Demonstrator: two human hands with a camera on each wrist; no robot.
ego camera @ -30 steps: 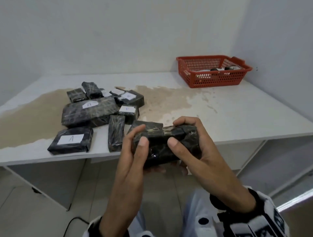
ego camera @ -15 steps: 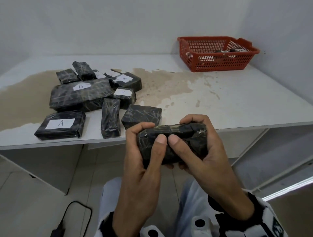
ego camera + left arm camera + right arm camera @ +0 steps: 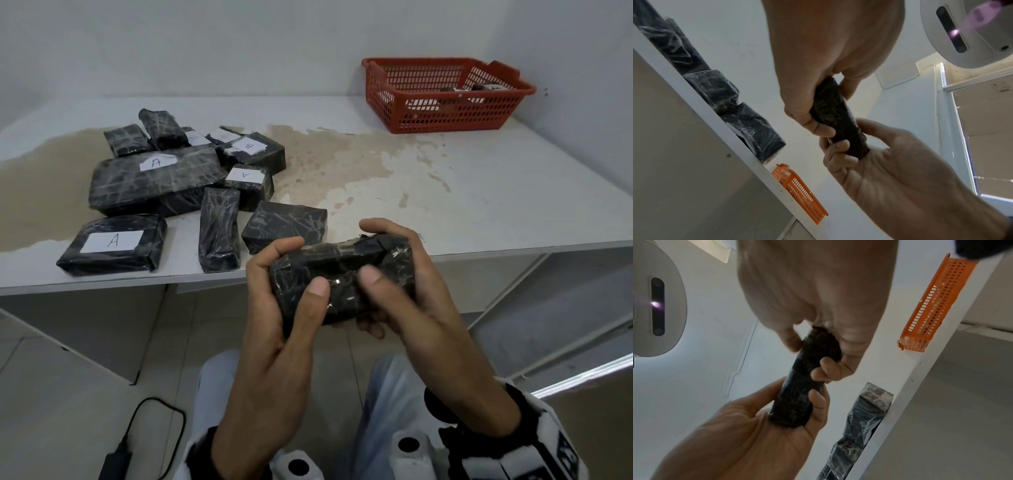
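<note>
Both hands hold one small black plastic-wrapped package (image 3: 342, 274) in front of the table's near edge, above my lap. My left hand (image 3: 301, 269) grips its left end, thumb on the near face and fingers curled over the top. My right hand (image 3: 373, 250) grips the right end the same way, with the two thumbs almost meeting. No label shows on the package. In the left wrist view the package (image 3: 838, 120) runs between the left hand (image 3: 818, 104) above and the right hand (image 3: 849, 142) below. The right wrist view shows the package (image 3: 803, 386) end-on between both hands.
Several black wrapped packages (image 3: 154, 181), some with white labels marked A or B, lie on the left of the stained white table (image 3: 479, 205). A red mesh basket (image 3: 445, 113) with a few items stands at the back right. A cable and charger (image 3: 116, 459) lie on the floor.
My left thumb has closed onto the package's near face, beside the right thumb. The package has turned a little in my hands, and the head view has shifted slightly.
</note>
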